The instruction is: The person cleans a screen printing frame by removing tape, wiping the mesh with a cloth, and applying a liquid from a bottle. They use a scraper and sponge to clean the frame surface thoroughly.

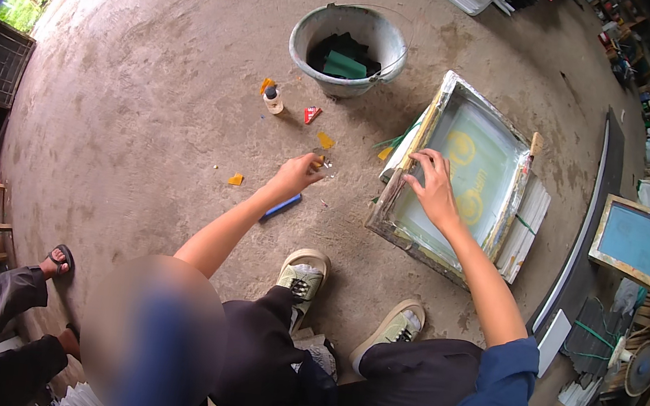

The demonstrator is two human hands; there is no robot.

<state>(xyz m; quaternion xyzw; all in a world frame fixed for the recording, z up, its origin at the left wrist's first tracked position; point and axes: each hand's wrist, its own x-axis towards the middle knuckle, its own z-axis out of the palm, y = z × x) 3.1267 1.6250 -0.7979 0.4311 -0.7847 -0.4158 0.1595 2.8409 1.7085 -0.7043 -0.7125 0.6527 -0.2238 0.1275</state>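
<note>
My left hand [298,173] hovers low over the concrete floor. Its fingers are pinched together, and whatever lies between them is too small to make out. Beside its fingertips are orange scraps, with one piece [325,141] just beyond. Under my left wrist lies a blue stick-like object [282,208]. My right hand [435,191] is over the left side of a screen printing frame [434,111], thumb and fingers apart, tips at the rim. Yellow round designs and lettering mark its pale green mesh [488,160]. The frame sits tilted on a stack of pale sheets [530,222].
Ahead stands a grey bucket [305,40] holding dark and green pieces. Near it are a small bottle [273,100] and a red packet [312,115]. A second, blue-meshed frame [633,242] leans at the right among clutter. Another person's sandalled foot [59,258] is at left.
</note>
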